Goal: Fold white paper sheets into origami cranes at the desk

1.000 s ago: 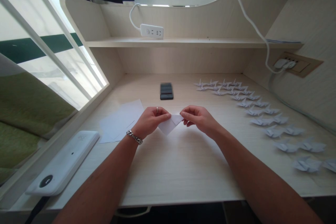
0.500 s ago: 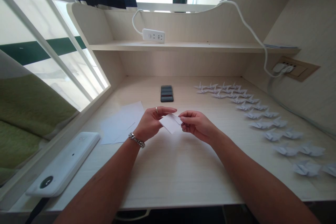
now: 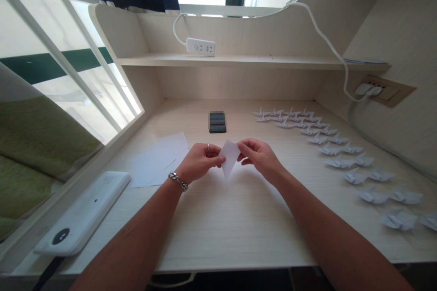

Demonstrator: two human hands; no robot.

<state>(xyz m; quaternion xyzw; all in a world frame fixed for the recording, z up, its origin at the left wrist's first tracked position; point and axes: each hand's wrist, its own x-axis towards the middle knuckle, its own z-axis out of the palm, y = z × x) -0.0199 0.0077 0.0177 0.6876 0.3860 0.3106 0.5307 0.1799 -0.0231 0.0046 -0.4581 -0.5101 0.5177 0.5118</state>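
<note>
Folded white paper (image 3: 229,157), roughly triangular, tip down, is pinched between both hands above the middle of the table (image 3: 235,223). Left hand (image 3: 200,163) is closed on its left edge, right hand (image 3: 257,160) closed on its right edge; both grips narrow, fingers curled. Silver ring (image 3: 208,147) on a left finger, chain bracelet (image 3: 178,181) on the left wrist. Loose white paper sheets (image 3: 159,161) overlap just left of the left hand, toward the table's left edge. Dark phone (image 3: 217,122), blurred, lies flat behind the hands, toward the back edge. Paper cranes (image 3: 355,176) run in two rows from near the back edge down the right side toward the front-right corner. White rectangular device (image 3: 83,213) sits along the left edge near the front-left corner. Power strip (image 3: 200,47) sits on the shelf (image 3: 273,61) above the back edge.
</note>
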